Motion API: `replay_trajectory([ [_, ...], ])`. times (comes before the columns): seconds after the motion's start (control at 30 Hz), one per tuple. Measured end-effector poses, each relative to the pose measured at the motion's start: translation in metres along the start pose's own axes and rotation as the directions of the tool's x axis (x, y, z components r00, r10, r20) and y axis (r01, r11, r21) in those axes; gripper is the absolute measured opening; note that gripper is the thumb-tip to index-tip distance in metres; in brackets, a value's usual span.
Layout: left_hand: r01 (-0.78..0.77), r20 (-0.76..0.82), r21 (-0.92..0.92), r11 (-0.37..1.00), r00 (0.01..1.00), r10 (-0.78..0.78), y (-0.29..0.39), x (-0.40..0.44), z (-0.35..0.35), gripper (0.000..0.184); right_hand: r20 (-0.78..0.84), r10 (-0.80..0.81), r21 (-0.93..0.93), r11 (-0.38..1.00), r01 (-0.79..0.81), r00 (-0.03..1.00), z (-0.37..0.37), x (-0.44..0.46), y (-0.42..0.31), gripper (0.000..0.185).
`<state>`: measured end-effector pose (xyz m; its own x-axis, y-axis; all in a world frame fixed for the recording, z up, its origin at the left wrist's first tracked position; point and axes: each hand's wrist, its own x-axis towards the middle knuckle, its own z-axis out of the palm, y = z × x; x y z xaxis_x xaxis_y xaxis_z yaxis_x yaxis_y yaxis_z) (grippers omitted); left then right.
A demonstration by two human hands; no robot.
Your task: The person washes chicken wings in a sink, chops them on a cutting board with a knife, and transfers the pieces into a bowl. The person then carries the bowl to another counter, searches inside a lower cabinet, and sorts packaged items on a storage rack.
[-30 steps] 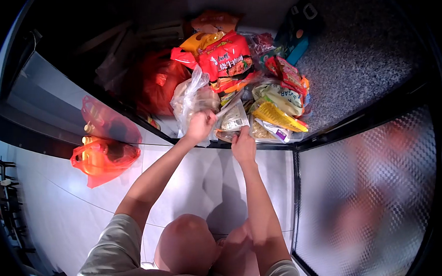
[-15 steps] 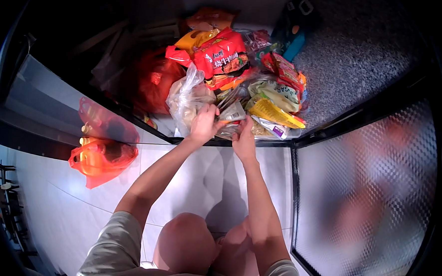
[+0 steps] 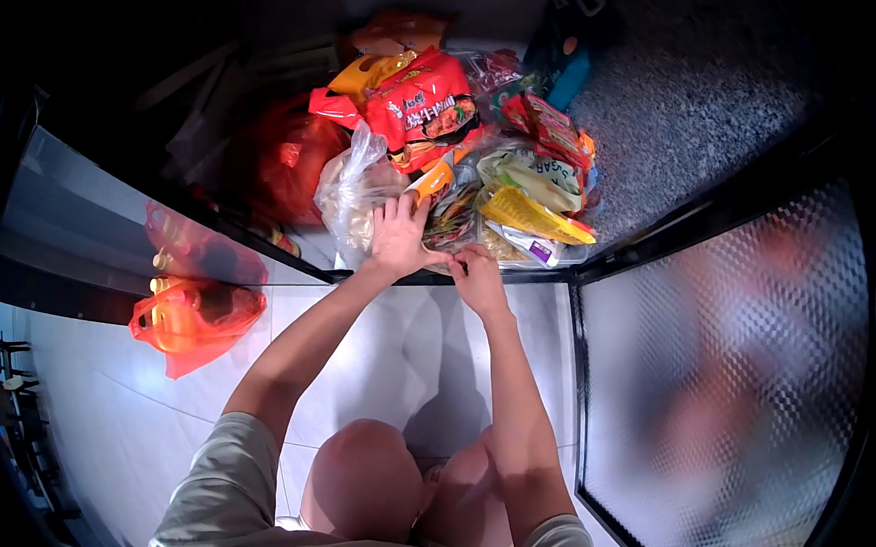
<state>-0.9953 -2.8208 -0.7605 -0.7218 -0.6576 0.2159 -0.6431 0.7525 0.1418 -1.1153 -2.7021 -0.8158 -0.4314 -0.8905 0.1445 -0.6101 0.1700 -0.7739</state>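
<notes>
In the head view my left hand (image 3: 397, 236) lies with fingers spread at the front of a heap of food packets. Its fingertips reach an orange packet (image 3: 433, 181), and to its left is a knotted clear plastic bag (image 3: 352, 182) with pale contents. Beside several thin sachets (image 3: 453, 218) my right hand (image 3: 478, 280) has its fingers curled in at the front edge of the heap; what they hold, if anything, is hidden. Behind both hands lies a large red instant-noodle pack (image 3: 429, 110). A yellow packet (image 3: 525, 214) rests to the right.
The heap sits in a dark-framed cabinet, on whose right lies a grey speckled surface (image 3: 684, 118). A textured glass door (image 3: 719, 387) stands open at right. On the tiled floor (image 3: 354, 368) at left is a red plastic bag with bottles (image 3: 198, 320).
A pale packet with a barcode, between my hands before, no longer shows. My left hand has spread its fingers, and the orange packet has come into sight. My right hand sits slightly lower.
</notes>
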Motion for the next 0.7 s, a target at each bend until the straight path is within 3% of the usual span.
replay_trajectory([
  [0.03,-0.005,0.054,0.039,0.999,0.999,0.003,0.002,0.000,0.000,0.099,0.027,0.009,0.001,1.000,-0.009,1.000,-0.002,0.000,-0.001,0.013],
  [0.07,0.012,0.108,0.067,0.998,0.994,-0.019,0.004,0.001,-0.001,0.096,0.032,0.011,0.014,1.000,-0.012,0.999,-0.004,-0.001,-0.002,0.013],
  [0.27,0.074,-0.070,0.129,0.989,0.995,-0.065,-0.004,0.015,0.029,0.056,0.030,-0.028,0.057,0.998,0.027,0.999,-0.010,-0.005,0.001,0.015],
  [0.4,0.150,-0.062,0.072,0.986,0.987,-0.146,0.006,0.028,0.025,0.043,0.040,-0.028,0.065,0.998,0.025,0.999,-0.019,-0.006,-0.001,0.015],
  [0.5,0.111,-0.120,0.123,0.986,0.988,-0.096,0.017,0.024,0.023,0.046,0.017,-0.013,0.086,0.996,0.012,1.000,-0.026,-0.007,-0.001,0.014],
  [0.53,0.133,-0.050,0.058,0.989,0.990,-0.130,0.026,0.025,0.015,0.064,0.007,-0.002,0.092,0.996,0.002,1.000,-0.029,-0.007,-0.002,0.015],
  [0.63,-0.127,-0.318,-0.142,0.982,0.945,0.076,0.053,0.036,-0.007,0.081,0.012,0.141,0.076,0.987,-0.141,0.990,-0.037,-0.007,-0.006,0.016],
  [0.67,-0.229,-0.288,-0.222,0.948,0.944,0.161,0.059,0.045,-0.013,0.095,0.015,0.144,0.064,0.987,-0.145,0.989,-0.040,-0.008,-0.005,0.017],
  [0.7,-0.267,-0.274,-0.211,0.940,0.940,0.205,0.065,0.055,-0.012,0.094,0.018,0.146,0.053,0.988,-0.147,0.989,-0.040,-0.008,-0.002,0.017],
])
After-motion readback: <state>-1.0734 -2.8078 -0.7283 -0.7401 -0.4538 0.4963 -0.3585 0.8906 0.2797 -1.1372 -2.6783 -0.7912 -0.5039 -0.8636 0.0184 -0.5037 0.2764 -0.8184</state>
